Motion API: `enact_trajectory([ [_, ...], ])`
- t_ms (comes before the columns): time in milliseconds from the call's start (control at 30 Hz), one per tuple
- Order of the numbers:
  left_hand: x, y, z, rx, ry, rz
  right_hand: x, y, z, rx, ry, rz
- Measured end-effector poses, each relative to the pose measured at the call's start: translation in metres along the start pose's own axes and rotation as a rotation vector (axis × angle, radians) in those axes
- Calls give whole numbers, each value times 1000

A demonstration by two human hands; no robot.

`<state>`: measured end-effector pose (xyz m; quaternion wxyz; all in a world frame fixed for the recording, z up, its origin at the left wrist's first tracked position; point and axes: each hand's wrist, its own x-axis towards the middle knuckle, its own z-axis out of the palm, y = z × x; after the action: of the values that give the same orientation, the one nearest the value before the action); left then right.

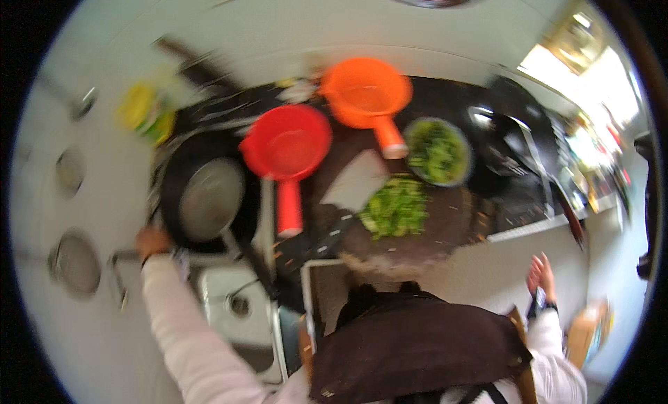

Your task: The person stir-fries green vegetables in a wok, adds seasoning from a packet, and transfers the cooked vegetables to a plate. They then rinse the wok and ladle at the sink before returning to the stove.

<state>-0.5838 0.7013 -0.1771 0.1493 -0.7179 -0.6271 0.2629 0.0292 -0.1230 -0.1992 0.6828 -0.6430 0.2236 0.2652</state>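
My left hand reaches to the far left, by the tap and the rim of a black wok. It is blurred, so its grip is unclear. A strainer or ladle with a wide round head lies in the wok, its dark handle over the sink's corner. My right hand hangs in the air at the right, fingers apart, holding nothing. Between my hands, chopped green vegetables lie on a round dark chopping board, with a cleaver blade beside them.
A red scoop and an orange scoop rest behind the board. To their right is a bowl of greens. A metal sink is at the left. Ladles hang on the left wall. Another black wok sits at the right.
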Motion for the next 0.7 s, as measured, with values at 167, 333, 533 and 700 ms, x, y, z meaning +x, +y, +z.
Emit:
enact_trajectory([
  [167, 26, -23, 37, 194, -145, -114, -23, 10, 22, -10, 96, 198],
  [333, 19, -10, 26, 514, -262, -97, -35, 21, 30, -30, 127, 187],
  [533, -2, 29, -71, -96, 63, -302, -50, 40, 15, -295, 42, 239],
  [700, -35, 77, -176, -522, 537, 160, -60, 92, -16, -595, -466, 542],
])
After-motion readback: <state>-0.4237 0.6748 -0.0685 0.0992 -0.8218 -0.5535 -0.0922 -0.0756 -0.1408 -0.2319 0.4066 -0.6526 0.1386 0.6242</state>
